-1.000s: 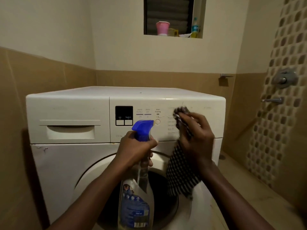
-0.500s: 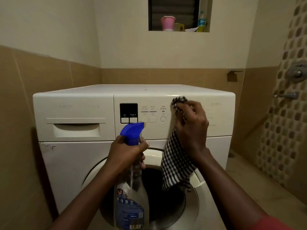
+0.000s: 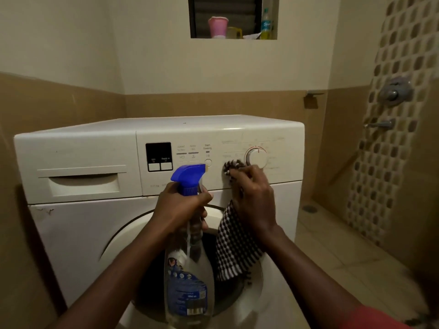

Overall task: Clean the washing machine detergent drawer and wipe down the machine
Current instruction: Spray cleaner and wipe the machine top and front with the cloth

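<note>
A white front-loading washing machine [image 3: 85,233] fills the view, its detergent drawer [image 3: 83,182] shut at the upper left. My right hand [image 3: 255,200] grips a black-and-white checked cloth [image 3: 234,248] and presses its bunched end against the control panel, just left of the white dial [image 3: 256,157]. The rest of the cloth hangs down over the round door. My left hand [image 3: 181,208] holds a clear spray bottle [image 3: 188,281] by the neck, its blue trigger head pointing left in front of the panel.
Tan tiled walls close in on the left and behind the machine. To the right lies a tiled shower floor with a drain [image 3: 310,208] and wall taps [image 3: 394,91]. A window ledge above holds a pink cup [image 3: 217,27] and a bottle [image 3: 266,23].
My right hand with the cloth has slid down the control panel, uncovering the dial. The view has shifted, and my left hand still holds the bottle in front of the door.
</note>
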A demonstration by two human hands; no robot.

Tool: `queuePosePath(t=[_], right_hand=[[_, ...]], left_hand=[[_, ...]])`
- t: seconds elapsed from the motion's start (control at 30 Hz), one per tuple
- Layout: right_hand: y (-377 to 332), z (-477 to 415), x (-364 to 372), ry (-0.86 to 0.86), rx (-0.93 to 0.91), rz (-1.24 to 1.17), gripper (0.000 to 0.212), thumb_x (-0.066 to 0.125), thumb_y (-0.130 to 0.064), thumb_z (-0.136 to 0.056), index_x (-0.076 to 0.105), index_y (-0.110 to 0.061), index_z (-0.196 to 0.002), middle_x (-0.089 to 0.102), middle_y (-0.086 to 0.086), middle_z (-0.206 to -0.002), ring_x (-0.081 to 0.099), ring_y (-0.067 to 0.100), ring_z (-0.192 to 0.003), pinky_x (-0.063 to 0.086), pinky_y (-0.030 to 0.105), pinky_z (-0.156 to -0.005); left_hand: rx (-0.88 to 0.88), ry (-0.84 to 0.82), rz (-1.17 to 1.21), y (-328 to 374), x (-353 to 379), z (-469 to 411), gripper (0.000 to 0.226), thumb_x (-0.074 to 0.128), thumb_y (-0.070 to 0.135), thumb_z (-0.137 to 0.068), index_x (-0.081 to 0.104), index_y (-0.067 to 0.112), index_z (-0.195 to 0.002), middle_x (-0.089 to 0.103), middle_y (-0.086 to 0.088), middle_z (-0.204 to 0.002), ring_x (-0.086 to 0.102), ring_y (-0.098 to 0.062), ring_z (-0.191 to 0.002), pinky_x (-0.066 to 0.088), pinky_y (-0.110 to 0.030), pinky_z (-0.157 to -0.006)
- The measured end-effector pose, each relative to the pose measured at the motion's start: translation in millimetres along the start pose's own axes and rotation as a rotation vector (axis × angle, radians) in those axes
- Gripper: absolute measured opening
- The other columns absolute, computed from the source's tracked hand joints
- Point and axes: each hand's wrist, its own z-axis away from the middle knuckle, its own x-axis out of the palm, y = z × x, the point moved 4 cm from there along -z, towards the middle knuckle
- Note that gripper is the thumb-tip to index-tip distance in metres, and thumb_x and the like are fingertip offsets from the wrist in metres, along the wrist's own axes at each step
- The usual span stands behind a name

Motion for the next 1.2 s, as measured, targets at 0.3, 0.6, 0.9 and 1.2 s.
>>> queuePosePath(t=[0.3, 0.6, 0.9, 1.2], right_hand=[[75, 11, -48, 0.010, 0.189, 0.008, 0.033, 0.072, -0.005, -0.082, 0.070, -0.012, -0.115, 0.061, 0.002, -0.098, 0.059, 0.016, -0.085, 0.058, 0.036, -0.071], [100, 1, -95, 0.194, 0.296, -0.047, 0.035, 0.069, 0.000, -0.083, 0.070, -0.013, -0.116, 0.055, -0.007, -0.097, 0.055, 0.008, -0.084, 0.049, 0.021, -0.077], [107, -28, -90, 0.178, 0.243, -0.077, 0.035, 0.065, -0.004, -0.086, 0.065, -0.013, -0.120, 0.061, 0.001, -0.107, 0.054, 0.006, -0.093, 0.039, 0.003, -0.080], [85, -49, -48, 0.101, -0.016, -0.070, 0.029, 0.054, -0.026, -0.091, 0.065, -0.014, -0.114, 0.058, 0.004, -0.104, 0.057, 0.016, -0.090, 0.056, 0.033, -0.071]], left_hand=[[0.003, -0.083, -0.036, 10, 30, 3, 0.019, 0.074, 0.011, -0.086, 0.060, 0.006, -0.098, 0.066, -0.016, -0.067, 0.065, -0.026, -0.051, 0.059, -0.035, -0.053], [0.124, -0.136, -0.015, 54, 101, -15, 0.020, 0.075, 0.017, -0.086, 0.061, 0.008, -0.098, 0.066, -0.018, -0.071, 0.064, -0.025, -0.049, 0.053, -0.026, -0.044], [0.100, -0.130, -0.047, 34, 118, -16, 0.027, 0.078, 0.021, -0.083, 0.061, 0.006, -0.098, 0.068, -0.018, -0.069, 0.066, -0.029, -0.049, 0.052, -0.027, -0.045], [0.024, -0.089, -0.065, 8, 93, -21, 0.030, 0.076, 0.021, -0.085, 0.059, 0.006, -0.105, 0.070, -0.015, -0.069, 0.067, -0.027, -0.051, 0.052, -0.027, -0.047]])
